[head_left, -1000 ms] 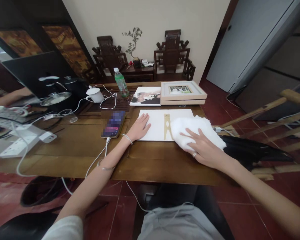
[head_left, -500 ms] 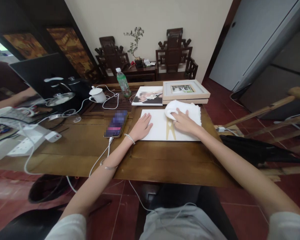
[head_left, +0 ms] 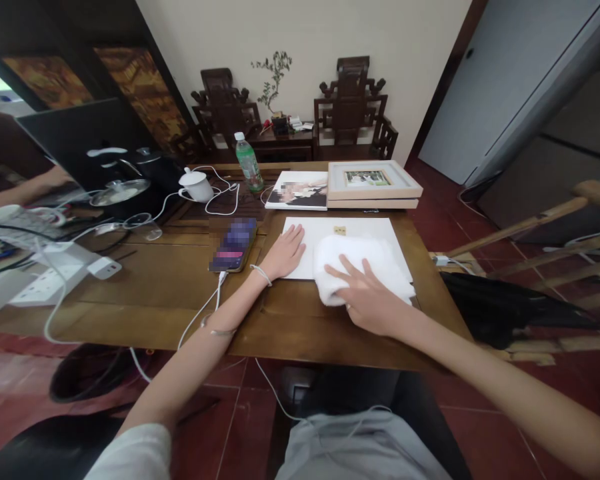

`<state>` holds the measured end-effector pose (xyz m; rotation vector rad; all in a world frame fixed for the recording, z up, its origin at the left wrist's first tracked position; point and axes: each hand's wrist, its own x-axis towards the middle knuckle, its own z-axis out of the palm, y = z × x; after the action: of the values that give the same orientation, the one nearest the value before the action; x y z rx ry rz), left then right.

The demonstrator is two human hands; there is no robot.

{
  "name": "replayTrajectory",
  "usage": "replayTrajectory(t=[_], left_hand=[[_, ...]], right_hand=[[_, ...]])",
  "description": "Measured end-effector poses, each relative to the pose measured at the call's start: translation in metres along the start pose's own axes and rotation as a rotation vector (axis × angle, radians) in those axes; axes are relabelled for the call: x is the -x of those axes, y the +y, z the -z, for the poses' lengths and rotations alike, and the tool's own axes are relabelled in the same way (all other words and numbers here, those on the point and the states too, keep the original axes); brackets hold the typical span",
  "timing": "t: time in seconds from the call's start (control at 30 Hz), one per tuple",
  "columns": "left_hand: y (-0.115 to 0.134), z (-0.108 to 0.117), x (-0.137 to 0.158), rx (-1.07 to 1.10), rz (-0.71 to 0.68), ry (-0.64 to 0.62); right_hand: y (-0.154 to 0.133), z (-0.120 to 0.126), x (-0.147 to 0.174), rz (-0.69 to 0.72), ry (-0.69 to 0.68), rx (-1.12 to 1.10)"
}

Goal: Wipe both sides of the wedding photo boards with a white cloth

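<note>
Cloth [head_left: 353,245]: soft, fluffy textile, matt, rough-napped
Board [head_left: 320,228]: smooth, matt, paper-like face
Counter [head_left: 290,327]: brown wood, smooth, with a varnished gloss
Frame [head_left: 340,195]: pale wood, smooth, low sheen
Phone [head_left: 237,245]: smooth, glossy screen
Bottle [head_left: 251,167]: clear plastic, shiny
Cup [head_left: 199,188]: white ceramic look, glazed and glossy
Power strip [head_left: 55,285]: smooth white plastic
Bangle [head_left: 223,332]: shiny metal
Floor [head_left: 230,427]: red tile, faint sheen
Chair [head_left: 350,100]: dark carved wood, polished
</note>
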<state>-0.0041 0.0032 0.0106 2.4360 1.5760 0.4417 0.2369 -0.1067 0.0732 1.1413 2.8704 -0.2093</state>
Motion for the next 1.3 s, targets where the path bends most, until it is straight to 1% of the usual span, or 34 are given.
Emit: replayTrajectory(t=[0.07, 0.2, 0.27, 0.33, 0.43, 0.57, 0.7, 0.8, 0.9, 1.03, 1.1, 1.2, 1.3], left_hand=[[-0.003, -0.001, -0.001, -0.004, -0.011, 0.003], [-0.009, -0.003, -0.001, 0.008, -0.037, 0.017], [-0.012, -0.004, -0.001, 0.039, -0.032, 0.027], [-0.014, -0.003, 0.000, 0.068, -0.024, 0.036], [-0.015, -0.004, 0.000, 0.073, -0.033, 0.034], [-0.013, -0.004, 0.000, 0.069, -0.036, 0.030], [-0.009, -0.003, 0.000, 0.050, -0.032, 0.035], [-0.010, -0.004, 0.000, 0.050, -0.043, 0.059], [-0.012, -0.006, -0.001, 0.062, -0.057, 0.087], [-0.016, -0.008, -0.001, 0.080, -0.049, 0.089], [-0.017, -0.008, -0.001, 0.088, -0.051, 0.086], [-0.017, -0.008, -0.001, 0.093, -0.051, 0.086], [-0.016, -0.008, -0.001, 0.092, -0.044, 0.080]], right_hand=[[0.013, 0.006, -0.018, -0.038, 0.006, -0.022], [0.046, 0.018, -0.067, -0.097, 0.041, -0.027], [0.058, 0.019, -0.086, -0.113, 0.064, -0.019], [0.064, 0.016, -0.096, -0.133, 0.098, 0.006], [0.058, 0.007, -0.091, -0.124, 0.113, 0.067], [0.031, -0.002, -0.054, -0.034, 0.083, 0.085], [0.001, -0.001, -0.014, 0.020, 0.038, 0.046], [-0.005, 0.005, -0.004, 0.044, 0.035, -0.019], [0.009, 0.010, -0.019, 0.028, 0.062, -0.059], [0.041, 0.014, -0.063, -0.052, 0.109, -0.010], [0.052, 0.013, -0.083, -0.080, 0.129, 0.029], [0.056, 0.008, -0.097, -0.098, 0.153, 0.104], [0.044, 0.001, -0.088, -0.075, 0.136, 0.170]])
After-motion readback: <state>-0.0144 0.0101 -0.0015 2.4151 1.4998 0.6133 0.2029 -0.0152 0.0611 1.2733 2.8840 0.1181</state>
